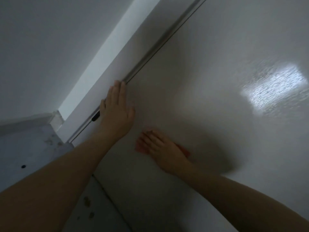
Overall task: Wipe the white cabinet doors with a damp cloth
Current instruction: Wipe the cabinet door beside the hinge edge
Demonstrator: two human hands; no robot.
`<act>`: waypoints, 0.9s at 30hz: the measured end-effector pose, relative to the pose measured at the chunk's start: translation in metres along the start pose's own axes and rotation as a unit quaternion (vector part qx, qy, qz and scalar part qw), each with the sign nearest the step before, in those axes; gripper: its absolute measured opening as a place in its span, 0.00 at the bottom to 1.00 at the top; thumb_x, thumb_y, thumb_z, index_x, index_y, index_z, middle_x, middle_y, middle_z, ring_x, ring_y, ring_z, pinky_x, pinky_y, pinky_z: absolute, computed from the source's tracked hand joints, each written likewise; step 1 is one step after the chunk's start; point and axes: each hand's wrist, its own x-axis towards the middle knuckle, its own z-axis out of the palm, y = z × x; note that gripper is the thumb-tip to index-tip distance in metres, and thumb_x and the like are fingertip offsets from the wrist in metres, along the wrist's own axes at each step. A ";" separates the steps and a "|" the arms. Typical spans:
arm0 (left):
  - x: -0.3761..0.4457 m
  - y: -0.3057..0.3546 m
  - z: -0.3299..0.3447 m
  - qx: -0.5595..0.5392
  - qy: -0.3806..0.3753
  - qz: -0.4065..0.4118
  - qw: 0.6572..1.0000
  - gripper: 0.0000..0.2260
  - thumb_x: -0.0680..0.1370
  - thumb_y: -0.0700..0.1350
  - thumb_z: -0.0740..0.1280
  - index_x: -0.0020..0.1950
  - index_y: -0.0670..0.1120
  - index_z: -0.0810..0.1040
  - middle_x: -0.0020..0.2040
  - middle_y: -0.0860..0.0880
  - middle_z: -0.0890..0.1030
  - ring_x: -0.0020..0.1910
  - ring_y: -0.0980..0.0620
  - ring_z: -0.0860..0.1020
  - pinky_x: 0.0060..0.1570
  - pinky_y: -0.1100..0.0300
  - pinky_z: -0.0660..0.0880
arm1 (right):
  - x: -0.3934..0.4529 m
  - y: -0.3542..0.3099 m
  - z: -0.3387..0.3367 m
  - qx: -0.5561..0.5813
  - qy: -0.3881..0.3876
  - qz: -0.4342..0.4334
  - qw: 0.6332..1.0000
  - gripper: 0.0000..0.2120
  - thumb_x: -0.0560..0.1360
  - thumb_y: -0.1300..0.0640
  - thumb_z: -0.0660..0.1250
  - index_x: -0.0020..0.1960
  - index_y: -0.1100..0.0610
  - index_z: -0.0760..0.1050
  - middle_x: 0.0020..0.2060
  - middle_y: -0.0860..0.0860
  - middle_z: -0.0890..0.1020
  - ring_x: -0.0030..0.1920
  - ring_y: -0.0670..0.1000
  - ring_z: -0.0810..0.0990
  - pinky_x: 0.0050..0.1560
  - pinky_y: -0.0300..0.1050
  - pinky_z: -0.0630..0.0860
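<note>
One broad white cabinet door (217, 81) fills my view, glossy, with a patch of light glinting on it at the right. It looks stiff and smooth, probably slick once wet, so I judge it needs bracing more than gripping. My left hand (117, 104) lies flat with straight fingers at the door's edge, fingertips touching the metal strip (150, 52) that runs along it, holding nothing. My right hand (160, 148) is lower and to the right, palm spread, pressing the red cloth (185, 150) against the panel. Soft and light, that cloth; only its edges peek out around my fingers and wrist.
</note>
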 end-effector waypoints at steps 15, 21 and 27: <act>-0.003 -0.057 0.011 0.027 -0.016 0.000 1.000 0.31 0.81 0.47 0.56 0.79 0.48 0.44 0.79 0.49 0.46 0.77 0.49 0.48 0.74 0.45 0.52 | 0.054 0.042 -0.025 0.051 0.185 0.183 0.964 0.24 0.81 0.55 0.54 0.75 0.63 0.58 0.73 0.60 0.62 0.74 0.62 0.58 0.73 0.57 0.42; -0.018 -0.092 0.009 0.056 -0.034 -0.030 0.997 0.29 0.80 0.47 0.56 0.79 0.49 0.47 0.79 0.47 0.50 0.76 0.46 0.53 0.70 0.44 0.56 | 0.047 -0.033 -0.001 0.028 0.062 0.044 0.997 0.27 0.74 0.55 0.47 0.72 0.55 0.66 0.70 0.53 0.70 0.71 0.54 0.67 0.75 0.57 0.48; -0.008 -0.121 -0.008 0.071 -0.042 -0.061 0.995 0.26 0.82 0.47 0.55 0.78 0.49 0.49 0.66 0.38 0.69 0.57 0.36 0.73 0.51 0.46 0.71 | 0.072 0.024 -0.022 0.043 0.202 0.178 0.962 0.27 0.72 0.59 0.52 0.70 0.65 0.67 0.68 0.59 0.72 0.69 0.59 0.69 0.72 0.57 0.55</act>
